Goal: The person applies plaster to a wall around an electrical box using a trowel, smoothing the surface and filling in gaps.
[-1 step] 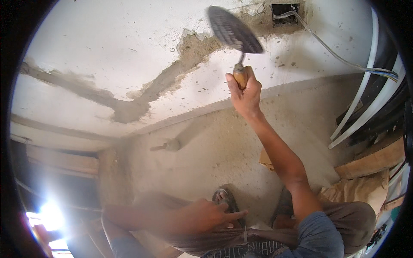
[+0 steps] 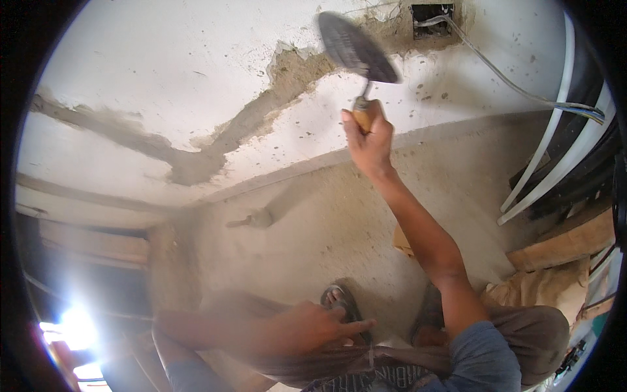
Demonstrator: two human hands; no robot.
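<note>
My right hand (image 2: 371,144) is closed round the wooden handle of a trowel (image 2: 353,46), its dark blade raised in front of the white wall (image 2: 144,72). Behind and left of the blade a rough, plastered channel (image 2: 228,137) runs diagonally across the wall. Right of the blade is a recessed electrical box (image 2: 432,18) with cable coming out of it. My left hand (image 2: 317,326) is low over my legs, index finger extended and the others bent, with nothing visible in it. A sandal-clad foot (image 2: 336,299) shows beside it.
A hand tool (image 2: 258,219), too hazy to identify, lies on the dusty floor (image 2: 307,248). Pale conduits (image 2: 542,157) and cables run down the right, beside wooden boards (image 2: 555,238) and crumpled brown paper (image 2: 542,287). Bright light and planks (image 2: 91,242) are at the left.
My right hand and forearm have shifted very slightly left, with the trowel still held. My left hand stays where it was.
</note>
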